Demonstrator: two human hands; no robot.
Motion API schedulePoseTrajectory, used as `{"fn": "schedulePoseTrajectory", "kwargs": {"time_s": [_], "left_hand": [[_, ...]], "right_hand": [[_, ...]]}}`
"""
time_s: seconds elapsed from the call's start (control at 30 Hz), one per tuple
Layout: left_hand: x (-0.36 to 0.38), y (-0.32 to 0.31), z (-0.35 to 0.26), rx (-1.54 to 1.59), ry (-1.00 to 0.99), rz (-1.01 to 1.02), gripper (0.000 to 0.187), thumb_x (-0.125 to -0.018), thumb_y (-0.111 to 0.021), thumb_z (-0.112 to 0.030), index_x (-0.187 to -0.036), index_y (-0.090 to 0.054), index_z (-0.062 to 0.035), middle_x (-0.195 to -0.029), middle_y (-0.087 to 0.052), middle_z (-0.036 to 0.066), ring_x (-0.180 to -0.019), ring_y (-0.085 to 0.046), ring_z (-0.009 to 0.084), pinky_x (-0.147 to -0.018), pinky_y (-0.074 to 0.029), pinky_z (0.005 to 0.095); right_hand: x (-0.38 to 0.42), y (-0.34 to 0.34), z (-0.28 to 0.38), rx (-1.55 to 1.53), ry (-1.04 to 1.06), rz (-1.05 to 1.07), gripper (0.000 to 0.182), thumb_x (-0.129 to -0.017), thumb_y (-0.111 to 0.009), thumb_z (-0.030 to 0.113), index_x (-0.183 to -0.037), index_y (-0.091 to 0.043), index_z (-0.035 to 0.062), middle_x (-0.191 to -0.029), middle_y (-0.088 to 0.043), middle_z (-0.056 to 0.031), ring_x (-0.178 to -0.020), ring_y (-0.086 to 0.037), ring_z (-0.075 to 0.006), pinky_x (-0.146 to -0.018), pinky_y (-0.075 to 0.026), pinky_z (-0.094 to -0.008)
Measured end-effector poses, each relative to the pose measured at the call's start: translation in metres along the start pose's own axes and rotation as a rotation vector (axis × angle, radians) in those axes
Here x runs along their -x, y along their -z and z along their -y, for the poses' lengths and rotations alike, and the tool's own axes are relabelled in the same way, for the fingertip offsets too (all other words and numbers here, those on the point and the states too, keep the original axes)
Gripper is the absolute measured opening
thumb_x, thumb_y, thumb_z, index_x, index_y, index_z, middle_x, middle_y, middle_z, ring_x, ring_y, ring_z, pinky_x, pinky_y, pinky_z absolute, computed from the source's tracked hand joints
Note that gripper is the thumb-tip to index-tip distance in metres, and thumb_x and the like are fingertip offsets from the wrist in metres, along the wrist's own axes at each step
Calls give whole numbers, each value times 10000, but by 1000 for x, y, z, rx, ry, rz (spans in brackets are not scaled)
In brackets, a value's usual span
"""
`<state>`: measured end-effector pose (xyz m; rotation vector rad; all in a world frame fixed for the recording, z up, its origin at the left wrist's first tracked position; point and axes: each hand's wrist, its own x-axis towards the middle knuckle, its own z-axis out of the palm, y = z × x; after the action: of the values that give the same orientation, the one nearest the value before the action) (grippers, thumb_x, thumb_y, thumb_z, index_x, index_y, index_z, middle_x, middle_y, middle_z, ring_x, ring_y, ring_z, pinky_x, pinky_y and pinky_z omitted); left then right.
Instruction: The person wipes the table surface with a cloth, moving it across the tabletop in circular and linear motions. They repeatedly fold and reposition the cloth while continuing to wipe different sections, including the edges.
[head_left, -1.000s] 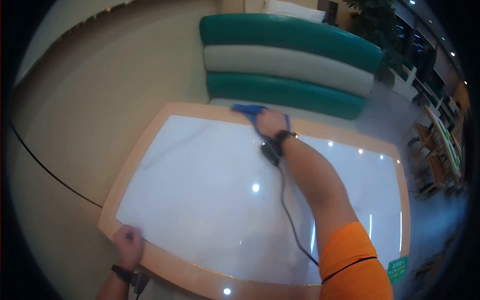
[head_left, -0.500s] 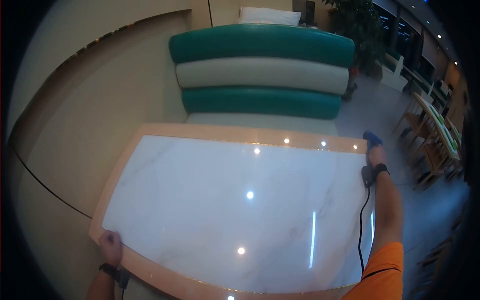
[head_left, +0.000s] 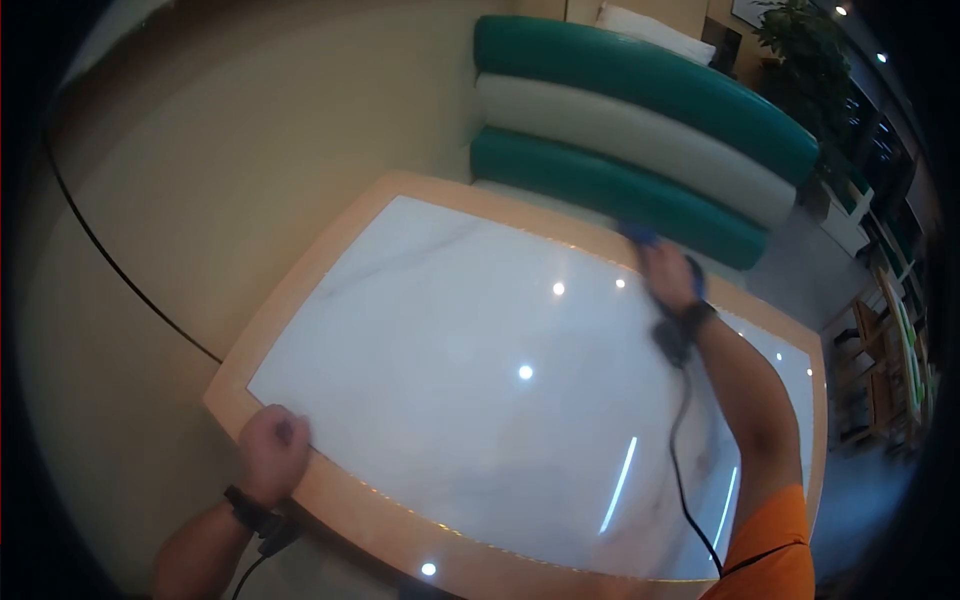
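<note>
My right hand [head_left: 670,272] is closed on a blue cloth [head_left: 640,234] near the far edge of the white marble-patterned table [head_left: 470,330]; the cloth shows on both sides of the hand and is blurred. My left hand [head_left: 275,450] is curled into a fist at the near left corner, over the table's light wooden rim [head_left: 335,485]. Whether anything is inside that fist cannot be made out. Each wrist has a black band with a small dark device and a cable.
Behind the table stands a green and white padded bench [head_left: 640,140], with a white pillow [head_left: 655,33] above it. A beige wall [head_left: 250,150] borders the left side. At the far right are wooden chairs [head_left: 870,395] and a leafy plant [head_left: 805,50].
My right hand has moved left with the blue cloth, from the right end of the table to its far edge. The view has turned and tilted. My left hand remains near the left corner.
</note>
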<state>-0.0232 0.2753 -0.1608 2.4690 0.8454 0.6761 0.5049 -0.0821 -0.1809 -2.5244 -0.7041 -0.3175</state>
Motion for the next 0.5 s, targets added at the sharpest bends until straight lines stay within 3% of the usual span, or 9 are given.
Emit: {"fn": "schedulePoseTrajectory", "kwargs": {"time_s": [0.07,0.1,0.13,0.17,0.27,0.33,0.5], "left_hand": [[2,0,10,91,-40,-5,255,-848,-711,-90,-691,-516,-42,-634,-517,88,-571,-515,219,-557,-425,360],[3,0,16,148,-33,5,253,-842,-711,-79,-692,-511,-44,-635,-508,88,-572,-510,215,-558,-425,357],[5,1,20,196,-22,23,251,-837,-712,-68,-693,-507,-45,-636,-499,89,-573,-504,211,-560,-424,353],[9,-1,16,337,148,68,235,-819,-699,-42,-704,-494,-45,-639,-463,92,-576,-471,215,-551,-405,350],[-5,12,7,41,-216,182,210,-804,-687,-42,-708,-500,-49,-639,-463,92,-573,-456,242,-544,-385,367],[-9,12,8,16,-300,197,211,-790,-689,-49,-694,-502,-58,-630,-472,93,-576,-470,264,-540,-374,379],[-26,11,-19,26,-332,256,210,-766,-684,-45,-669,-501,-81,-612,-476,85,-567,-476,284,-532,-354,394]], "right_hand": [[-35,-57,92,175,363,-41,373,-1010,-436,260,-1188,-675,35,-1162,-682,-236,-1101,-625,-417,-961,-501,-512],[-60,-81,133,222,360,109,374,-1006,-436,254,-1239,-649,53,-1261,-644,-216,-1206,-583,-389,-1029,-465,-507],[-80,-117,166,117,346,70,385,-1007,-420,267,-1240,-641,56,-1315,-610,-208,-1301,-522,-371,-1094,-404,-516],[-95,-136,203,48,302,105,481,-1056,-347,336,-1293,-610,10,-1357,-586,-240,-1297,-528,-383,-1133,-369,-523],[-142,-181,285,-53,257,209,440,-1036,-376,326,-1233,-635,30,-1323,-608,-194,-1291,-537,-349,-1099,-382,-539],[-164,-208,318,-96,300,207,417,-958,-454,273,-1279,-645,87,-1359,-597,-142,-1326,-519,-311,-1121,-343,-514],[-212,-217,357,-207,249,314,441,-979,-441,330,-1262,-654,68,-1382,-589,-138,-1282,-545,-298,-1091,-364,-508]]}}
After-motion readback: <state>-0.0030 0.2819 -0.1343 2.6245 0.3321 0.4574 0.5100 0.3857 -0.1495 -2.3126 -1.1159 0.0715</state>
